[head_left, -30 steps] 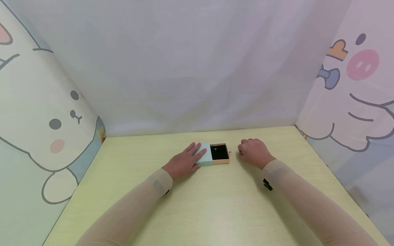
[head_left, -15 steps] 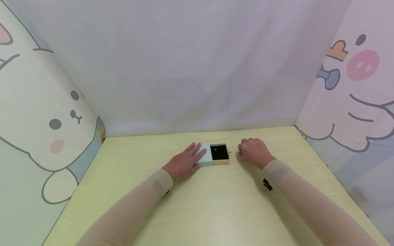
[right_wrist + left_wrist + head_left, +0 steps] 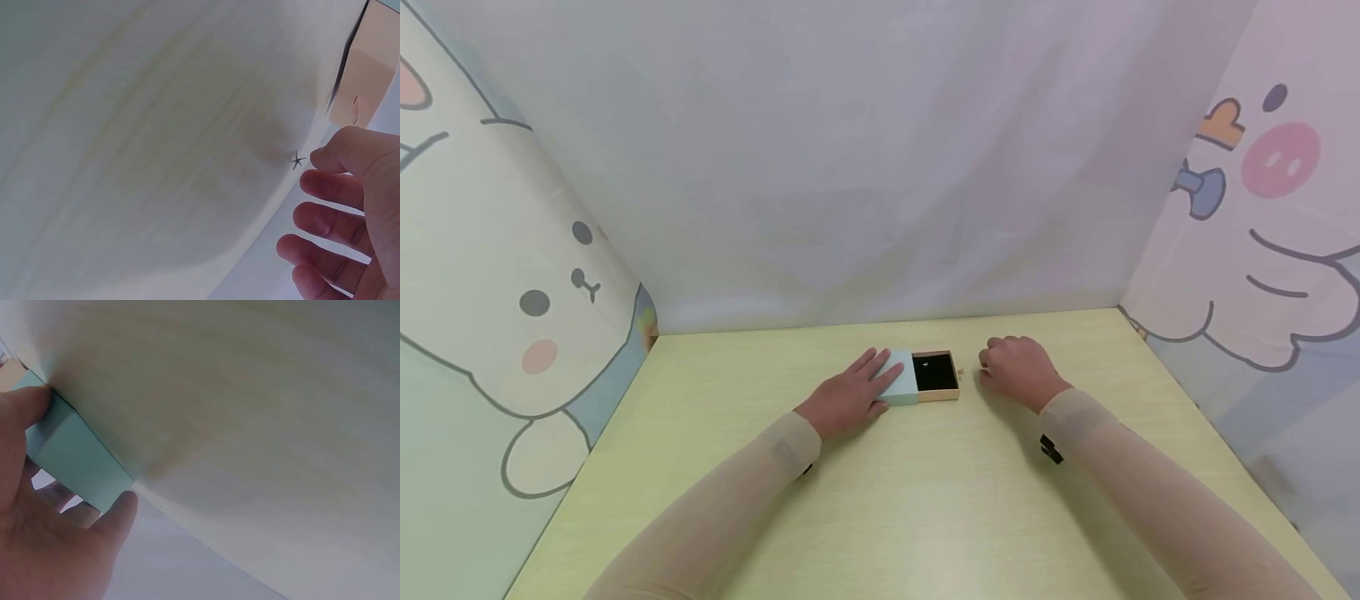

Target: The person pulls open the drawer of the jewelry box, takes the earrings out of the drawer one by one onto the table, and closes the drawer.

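On the table, toward its back edge, a small drawer-style jewelry box has a light blue sleeve and a tray pulled partway out to the right. On the tray's black pad sits a tiny silvery star. My left hand holds the sleeve from the left, fingers spread over its top and thumb on its near side. Right of the tray is my right hand, fingers curled. At its thumb and index fingertips, it pinches a small star-shaped piece of jewelry.
The pale wooden table meets a plain light curtain at the back. Cartoon-printed cloths hang along both sides. A small pull tab sticks out of the tray's right end, between box and right hand.
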